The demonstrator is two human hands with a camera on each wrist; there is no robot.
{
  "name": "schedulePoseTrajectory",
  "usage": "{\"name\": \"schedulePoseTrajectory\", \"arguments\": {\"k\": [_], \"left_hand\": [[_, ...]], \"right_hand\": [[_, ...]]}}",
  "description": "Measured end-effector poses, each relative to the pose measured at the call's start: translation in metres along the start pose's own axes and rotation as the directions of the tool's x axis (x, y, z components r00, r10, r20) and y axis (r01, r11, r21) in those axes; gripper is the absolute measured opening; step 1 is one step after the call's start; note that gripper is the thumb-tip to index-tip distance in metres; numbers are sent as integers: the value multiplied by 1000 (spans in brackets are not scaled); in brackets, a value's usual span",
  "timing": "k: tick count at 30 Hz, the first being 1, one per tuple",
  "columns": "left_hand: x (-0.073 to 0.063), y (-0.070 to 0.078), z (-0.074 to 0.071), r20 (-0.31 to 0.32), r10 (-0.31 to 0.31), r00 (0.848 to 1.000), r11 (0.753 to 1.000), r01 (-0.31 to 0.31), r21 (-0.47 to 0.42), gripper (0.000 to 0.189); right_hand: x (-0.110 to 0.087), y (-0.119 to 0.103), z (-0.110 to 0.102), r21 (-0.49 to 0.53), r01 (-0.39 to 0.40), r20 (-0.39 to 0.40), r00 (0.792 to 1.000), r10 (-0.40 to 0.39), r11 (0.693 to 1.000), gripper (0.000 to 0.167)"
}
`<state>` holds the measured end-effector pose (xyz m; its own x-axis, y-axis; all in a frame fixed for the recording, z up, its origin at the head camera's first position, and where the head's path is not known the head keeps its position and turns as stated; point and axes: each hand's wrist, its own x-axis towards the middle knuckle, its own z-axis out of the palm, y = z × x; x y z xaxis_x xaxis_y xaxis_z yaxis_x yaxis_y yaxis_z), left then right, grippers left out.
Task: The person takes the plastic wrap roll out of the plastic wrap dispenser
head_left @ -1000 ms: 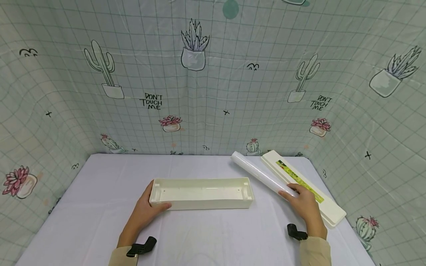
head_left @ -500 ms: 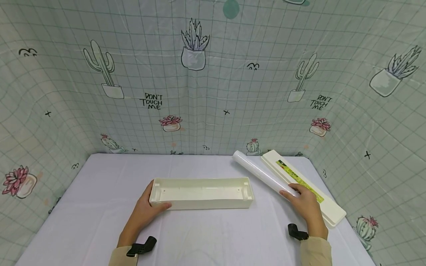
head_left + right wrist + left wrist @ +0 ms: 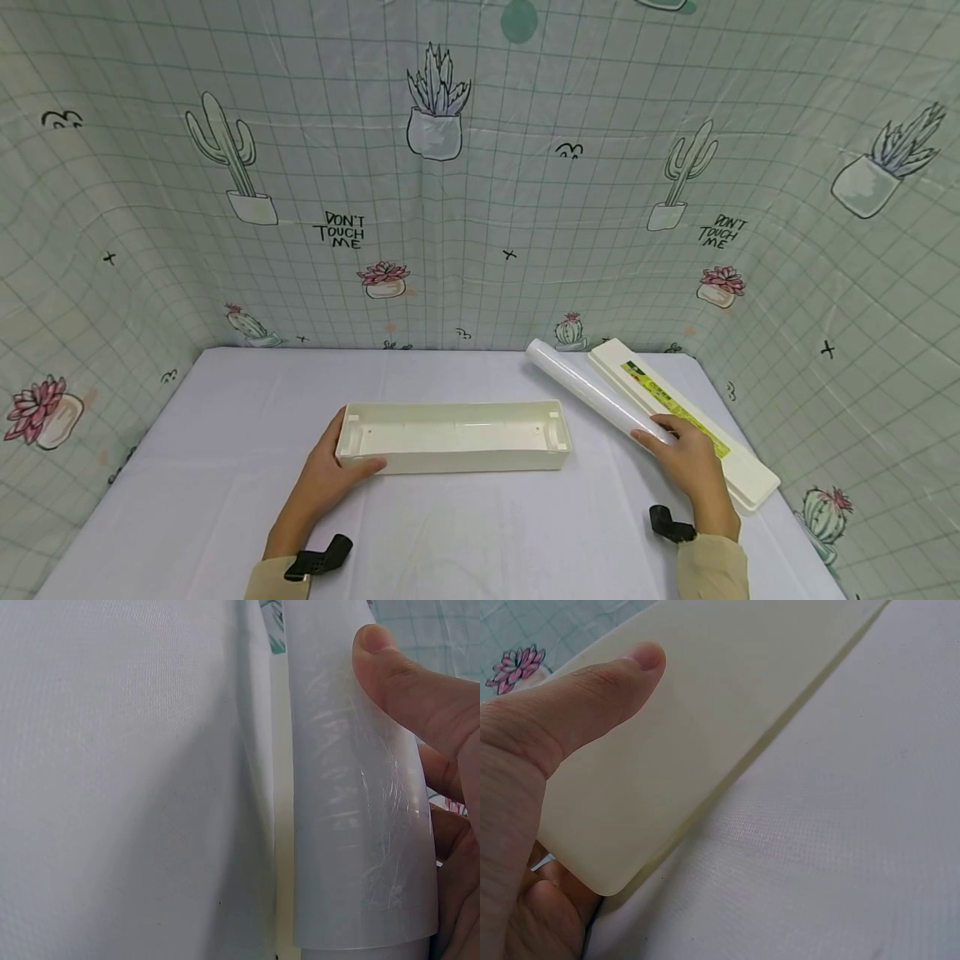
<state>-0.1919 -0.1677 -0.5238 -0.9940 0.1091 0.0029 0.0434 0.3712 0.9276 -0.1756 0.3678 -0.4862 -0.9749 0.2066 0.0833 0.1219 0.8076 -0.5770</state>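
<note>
A long cream plastic box (image 3: pixel 457 461), open at the top, sits in the middle of the table. My left hand (image 3: pixel 330 471) grips its left end, thumb along the front wall; the left wrist view has the thumb flat on the box wall (image 3: pixel 705 712) and fingers curled behind the corner. At the right, my right hand (image 3: pixel 688 458) holds the near end of a roll of clear plastic wrap (image 3: pixel 585 387), which slants away to the back left. In the right wrist view the thumb presses the roll's (image 3: pixel 352 810) side, with the other fingers behind it.
Beyond the roll, at the table's right edge, lies a long cream lid (image 3: pixel 746 479) with a yellow-green label (image 3: pixel 675 408). A white cloth covers the table (image 3: pixel 465 533). A cactus-print curtain (image 3: pixel 480 208) hangs round the back and sides.
The wrap roll and my right hand have shifted very slightly to the right. My left hand and the box have stayed in place.
</note>
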Motion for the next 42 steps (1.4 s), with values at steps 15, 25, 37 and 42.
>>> {"name": "schedulePoseTrajectory", "arguments": {"k": [15,25,37,42], "left_hand": [[-1,-3,2,-13,27,1000,1000,-27,10,110],[0,-6,2,-19,36,999,999,-36,15,109],[-2,-5,3,-19,38,999,999,-38,14,109],[-2,-3,2,-16,35,999,999,-35,7,108]], "right_hand": [[1,3,-1,-2,-7,13,1000,7,1000,71],[1,3,-1,8,-14,22,1000,14,1000,73],[1,3,-1,18,-24,35,999,23,1000,74],[2,2,-2,15,-22,37,999,21,1000,75]]}}
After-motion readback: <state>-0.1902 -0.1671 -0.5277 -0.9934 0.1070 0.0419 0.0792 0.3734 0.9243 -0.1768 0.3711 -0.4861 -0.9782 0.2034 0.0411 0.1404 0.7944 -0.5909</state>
